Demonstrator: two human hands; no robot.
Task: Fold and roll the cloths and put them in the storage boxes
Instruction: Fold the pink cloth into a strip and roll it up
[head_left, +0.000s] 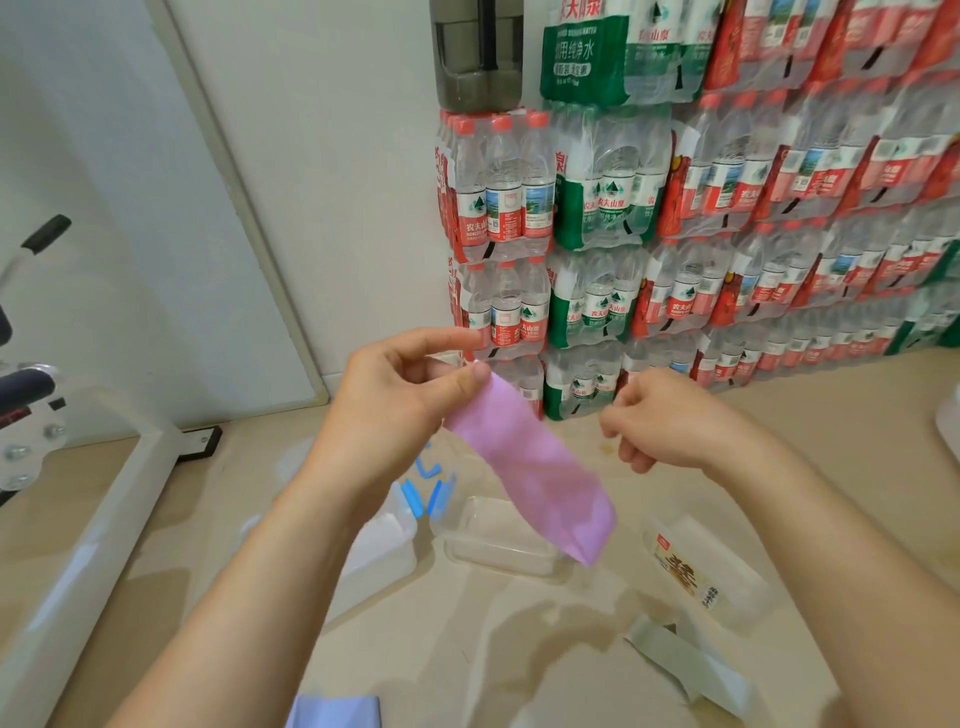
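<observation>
A pink cloth (535, 470), folded into a long strip, hangs in the air above the floor. My left hand (400, 400) pinches its upper end between thumb and fingers. To the right, my right hand (670, 421) hovers apart from the cloth, fingers loosely curled and holding nothing. Below the strip sits an open clear storage box (493, 535). Left of it stands a second clear box (379, 545) with blue clips (423, 488). A pale green folded cloth (691, 665) lies at the lower right. A light blue cloth (332, 712) shows at the bottom edge.
Shrink-wrapped packs of water bottles (701, 218) are stacked against the wall behind. A clear lid with a printed label (701, 571) lies on the floor at right. A white metal frame (104, 509) runs along the left. A white board (223, 234) leans on the wall.
</observation>
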